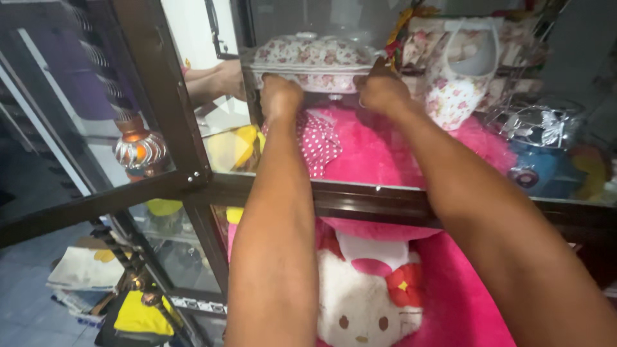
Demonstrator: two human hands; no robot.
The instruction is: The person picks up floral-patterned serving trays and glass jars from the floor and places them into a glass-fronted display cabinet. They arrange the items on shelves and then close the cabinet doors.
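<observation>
Both my arms reach into a dark wooden glass cabinet [193, 186]. My left hand [278, 96] grips the left end of a floral lidded serving dish [312, 59], white with pink roses. My right hand [380, 88] holds its right end. The dish sits high in the cabinet, above a big pink plush toy [373, 151] with a polka-dot bow [318, 141]. The fingers of both hands are curled under the dish's rim and mostly hidden.
A floral pitcher [463, 77] stands right of the dish, with a silver wire basket [533, 125] beyond it. The open glass door [96, 128] swings out at left. A white cat-face plush [363, 302] fills the lower shelf. Cloths and papers [90, 270] lie on the blue floor.
</observation>
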